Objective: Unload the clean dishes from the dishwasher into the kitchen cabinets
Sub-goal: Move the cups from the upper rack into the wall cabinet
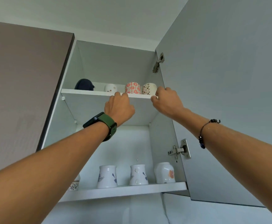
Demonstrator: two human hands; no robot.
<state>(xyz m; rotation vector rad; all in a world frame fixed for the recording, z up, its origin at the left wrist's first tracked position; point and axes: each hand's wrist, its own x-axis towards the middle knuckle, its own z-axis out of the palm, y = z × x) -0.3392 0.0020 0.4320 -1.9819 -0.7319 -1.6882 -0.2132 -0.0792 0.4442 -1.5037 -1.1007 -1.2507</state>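
Observation:
I look up into an open wall cabinet. On its upper shelf (86, 92) stand a dark blue cup (84, 84), a small white cup (110, 87), a red-flowered cup (133, 88) and a cream cup with brown marks (149, 88). My left hand (119, 107), with a green-strapped watch on the wrist, has curled fingers and its knuckles at the shelf's front edge, just left of and below the red-flowered cup. Nothing shows in it. My right hand (166, 102) is at the cream cup's right side, fingers curled against it and the thumb at the shelf edge beneath.
The lower shelf (125, 190) carries two white mugs with blue flowers (107, 176) (138, 175), a white mug with an orange flower (164, 172) and a patterned cup (74, 185) partly behind my left forearm. The open door (229, 94) hangs at right, a closed brown door (18, 94) at left.

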